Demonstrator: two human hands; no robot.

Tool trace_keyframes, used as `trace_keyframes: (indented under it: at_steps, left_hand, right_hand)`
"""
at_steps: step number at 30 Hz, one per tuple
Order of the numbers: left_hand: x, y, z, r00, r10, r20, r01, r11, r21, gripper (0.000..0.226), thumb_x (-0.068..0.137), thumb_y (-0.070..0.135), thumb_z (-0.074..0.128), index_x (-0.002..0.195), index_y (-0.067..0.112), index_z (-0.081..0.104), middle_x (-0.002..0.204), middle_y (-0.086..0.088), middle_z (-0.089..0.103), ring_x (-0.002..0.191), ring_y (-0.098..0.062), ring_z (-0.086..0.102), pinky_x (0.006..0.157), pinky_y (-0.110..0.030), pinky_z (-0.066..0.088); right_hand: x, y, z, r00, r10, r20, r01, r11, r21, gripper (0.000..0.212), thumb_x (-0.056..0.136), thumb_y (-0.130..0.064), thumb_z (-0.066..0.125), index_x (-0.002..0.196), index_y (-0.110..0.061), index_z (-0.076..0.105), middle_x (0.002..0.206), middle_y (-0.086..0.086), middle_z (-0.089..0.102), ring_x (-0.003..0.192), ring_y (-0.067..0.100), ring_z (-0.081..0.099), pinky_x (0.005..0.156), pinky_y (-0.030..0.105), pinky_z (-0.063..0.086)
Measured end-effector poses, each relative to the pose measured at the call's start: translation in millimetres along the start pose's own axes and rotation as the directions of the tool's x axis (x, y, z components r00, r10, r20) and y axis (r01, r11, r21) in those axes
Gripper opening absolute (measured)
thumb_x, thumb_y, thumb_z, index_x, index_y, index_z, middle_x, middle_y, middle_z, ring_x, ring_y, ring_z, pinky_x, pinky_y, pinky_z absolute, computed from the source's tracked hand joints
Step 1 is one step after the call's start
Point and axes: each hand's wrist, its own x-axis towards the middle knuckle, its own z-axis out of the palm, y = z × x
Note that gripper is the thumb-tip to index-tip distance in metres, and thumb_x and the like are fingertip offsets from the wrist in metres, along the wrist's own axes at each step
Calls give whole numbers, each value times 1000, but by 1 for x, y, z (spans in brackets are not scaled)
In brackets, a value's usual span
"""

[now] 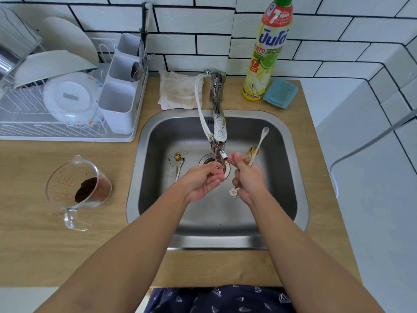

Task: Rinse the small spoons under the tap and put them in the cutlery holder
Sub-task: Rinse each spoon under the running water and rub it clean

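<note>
Over the steel sink [291, 199], my left hand [203, 184] pinches the thin handle of a small gold spoon [234, 159] that crosses under the tap spout [220, 141]. My right hand [248, 177] grips a bundle of small spoons: a gold-bowled one [253, 151], a long white one [262, 137], and one with a flower charm [234, 192] hanging below the fist. I cannot tell whether water is running. Another dirty small spoon [179, 164] lies on the sink floor at left. The white cutlery holder [119, 98] stands on the drying rack, with cutlery in its far compartments.
A drying rack [45, 129] with plates and bowls fills the left back counter. A clear measuring jug [79, 190] with coffee grounds sits left of the sink. A cloth [176, 91], dish soap bottle [268, 53] and blue sponge [281, 92] stand behind the sink.
</note>
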Motion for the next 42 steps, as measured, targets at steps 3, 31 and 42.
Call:
trace_keyframes:
  at_steps: [3, 31, 42]
  left_hand:
    - [2, -3, 6, 988, 53, -143, -15, 966, 257, 37, 98, 45, 59, 74, 17, 62, 43, 9, 42, 33, -6, 34, 34, -16, 26]
    - [-6, -13, -7, 803, 564, 192, -243, 16, 970, 33, 103, 46, 45, 105, 16, 57, 91, 2, 62, 75, -25, 59, 64, -37, 41]
    - [-15, -2, 7, 982, 187, -6, -173, 917, 359, 45, 105, 37, 44, 67, 19, 61, 54, 5, 36, 42, -10, 24, 46, -25, 17]
  right_hand:
    - [-5, -2, 9, 1000, -13, 6, 14, 998, -63, 34, 98, -24, 68, 65, -24, 70, 75, -3, 77, 33, 5, 28, 34, 19, 24]
    - [-5, -12, 14, 991, 46, -122, -57, 995, -80, 45, 94, -26, 74, 49, -22, 68, 74, 2, 78, 30, 4, 28, 33, 17, 25]
    - [-8, -4, 21, 992, 76, 104, -62, 990, -129, 25, 91, -12, 74, 67, -22, 74, 50, -7, 54, 37, 5, 30, 35, 19, 20]
